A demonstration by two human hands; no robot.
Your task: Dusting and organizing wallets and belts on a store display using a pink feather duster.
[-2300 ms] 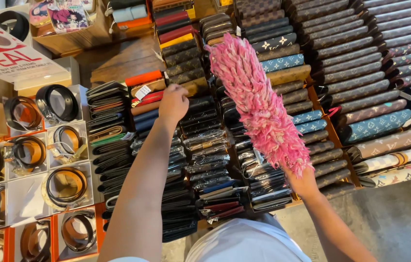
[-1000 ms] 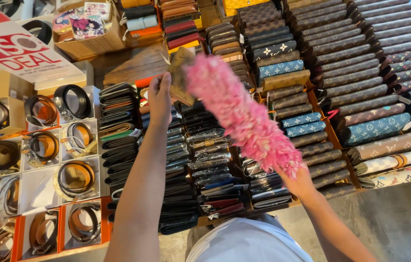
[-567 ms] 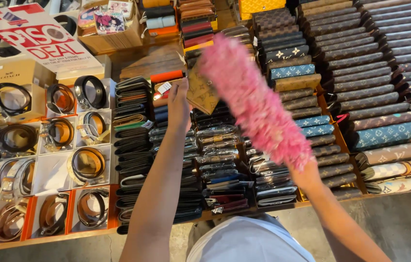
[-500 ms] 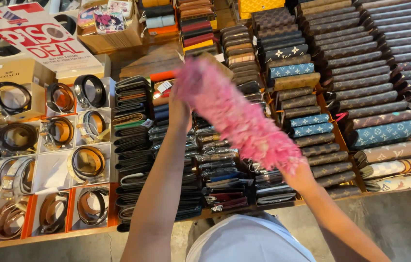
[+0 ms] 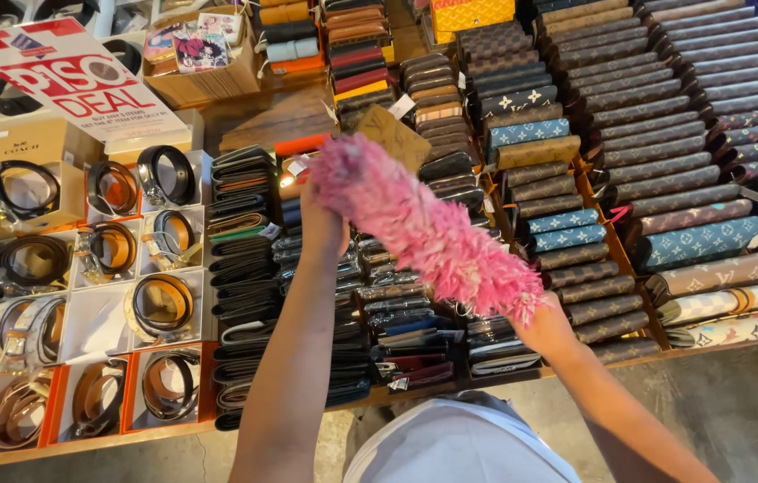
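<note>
The right hand (image 5: 547, 329) grips a pink duster (image 5: 428, 228) by its near end, slanted over the rows of wallets (image 5: 415, 304). The left hand (image 5: 323, 224) (half hidden under the fluff) clasps a tan wallet (image 5: 394, 136) raised above the rows, beside the boxed belts (image 5: 160, 304).

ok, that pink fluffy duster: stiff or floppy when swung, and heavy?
The pink duster probably has a stiff core: it holds a straight diagonal from the right hand. Its shaggy strands look soft, likely to flop. Likely light, gripped at one end only.
</note>
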